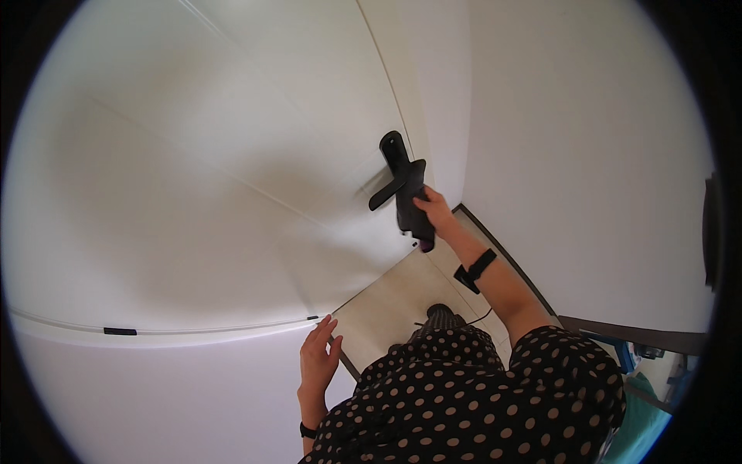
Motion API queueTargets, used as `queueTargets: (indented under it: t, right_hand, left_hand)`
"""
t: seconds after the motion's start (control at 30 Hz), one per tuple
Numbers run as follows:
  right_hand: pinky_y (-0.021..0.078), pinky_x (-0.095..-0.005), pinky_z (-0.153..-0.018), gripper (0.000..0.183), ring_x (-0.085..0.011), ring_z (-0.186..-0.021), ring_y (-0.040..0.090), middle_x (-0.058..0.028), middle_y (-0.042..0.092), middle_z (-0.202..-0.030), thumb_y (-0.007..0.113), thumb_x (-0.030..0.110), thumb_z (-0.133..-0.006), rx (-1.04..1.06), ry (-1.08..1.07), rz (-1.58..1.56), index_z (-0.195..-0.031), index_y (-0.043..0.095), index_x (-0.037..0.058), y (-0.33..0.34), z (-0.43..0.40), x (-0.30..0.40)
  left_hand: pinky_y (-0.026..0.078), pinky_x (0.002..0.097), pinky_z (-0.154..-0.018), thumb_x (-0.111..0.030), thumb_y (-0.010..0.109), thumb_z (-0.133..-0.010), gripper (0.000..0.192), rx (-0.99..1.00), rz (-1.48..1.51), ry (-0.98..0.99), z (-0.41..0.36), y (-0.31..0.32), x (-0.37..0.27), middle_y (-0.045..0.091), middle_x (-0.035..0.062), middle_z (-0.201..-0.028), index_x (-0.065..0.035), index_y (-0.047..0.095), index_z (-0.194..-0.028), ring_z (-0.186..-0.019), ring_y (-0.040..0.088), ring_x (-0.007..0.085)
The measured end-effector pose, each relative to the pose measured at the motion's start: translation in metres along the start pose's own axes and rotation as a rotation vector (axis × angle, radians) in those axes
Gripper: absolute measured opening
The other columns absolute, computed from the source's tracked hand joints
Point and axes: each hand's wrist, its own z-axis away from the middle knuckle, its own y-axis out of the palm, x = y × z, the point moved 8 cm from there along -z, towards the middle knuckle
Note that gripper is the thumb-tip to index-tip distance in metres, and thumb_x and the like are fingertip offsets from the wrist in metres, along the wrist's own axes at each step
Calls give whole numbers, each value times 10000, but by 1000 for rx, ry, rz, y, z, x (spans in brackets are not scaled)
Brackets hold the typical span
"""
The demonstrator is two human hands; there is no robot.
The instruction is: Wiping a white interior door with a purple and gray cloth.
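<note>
My right hand point(433, 210) grips a dark object point(413, 211), perhaps a folded pouch or cloth, against the edge side of a white door point(203, 174). The dark object's upper end overlaps the black door handle point(387, 192), whose backplate point(394, 151) shows above it. Whether the two are joined cannot be told. A small purple patch shows at the dark object's lower end. My left hand point(319, 351) is raised near the door's hinge-side bottom corner, fingers apart, holding nothing. Dark bands are on both wrists.
A white wall point(579, 145) with dark skirting point(504, 255) rises on the right. Pale floor tiles point(382, 307) lie below the door, with a thin dark cable point(482, 318) beside my foot. At the lower right are blue items point(627, 354) and a teal cloth point(640, 417).
</note>
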Motion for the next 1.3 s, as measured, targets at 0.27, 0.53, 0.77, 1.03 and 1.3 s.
queueTargets:
  t: [0.27, 0.53, 0.77, 1.03, 1.3]
  right_hand:
    - [484, -279, -818, 363, -165, -946, 587, -77, 616, -1096, 529, 77, -908, -171, -393, -108, -1264, 529, 7, -15, 21, 182]
    - [362, -365, -1054, 564, -393, -1262, 407, -181, 349, -1421, 569, -74, -824, -229, -1023, 914, -1347, 497, 123, 36, -38, 156]
    - [433, -343, -949, 421, -279, -1090, 547, -171, 553, -1197, 565, -5, -859, -266, -325, 488, -1278, 534, 30, -14, -63, -10]
    - [396, -342, -961, 335, -216, -1053, 523, -110, 575, -1118, 555, 43, -880, -257, -268, -122, -1205, 520, -31, 109, -27, -61]
    - [347, -446, -1012, 510, -427, -1151, 420, -265, 407, -1235, 654, 160, -855, 6, -600, 388, -1300, 484, -20, 234, 52, -53]
  left_hand:
    - [503, 387, -869, -82, 652, -833, 331, -12, -52, -70, 13, -4, 8, 612, 146, -1227, -38, 615, -1159, -1042, 615, 324]
    - [507, 377, -836, -76, 658, -829, 343, 0, -39, -128, 12, 6, -8, 615, 132, -1223, -62, 616, -1169, -1011, 619, 316]
    - [507, 369, -889, -51, 659, -825, 352, 18, -43, -231, 42, -2, 13, 616, 149, -1220, -55, 609, -1173, -1106, 599, 323]
    - [488, 393, -897, -63, 654, -820, 356, -4, -12, -276, 46, 3, 14, 610, 143, -1227, -54, 606, -1172, -1053, 606, 327]
    - [489, 378, -918, -49, 650, -824, 371, 6, -28, -362, 60, 10, 21, 605, 142, -1238, -60, 602, -1192, -1098, 598, 319]
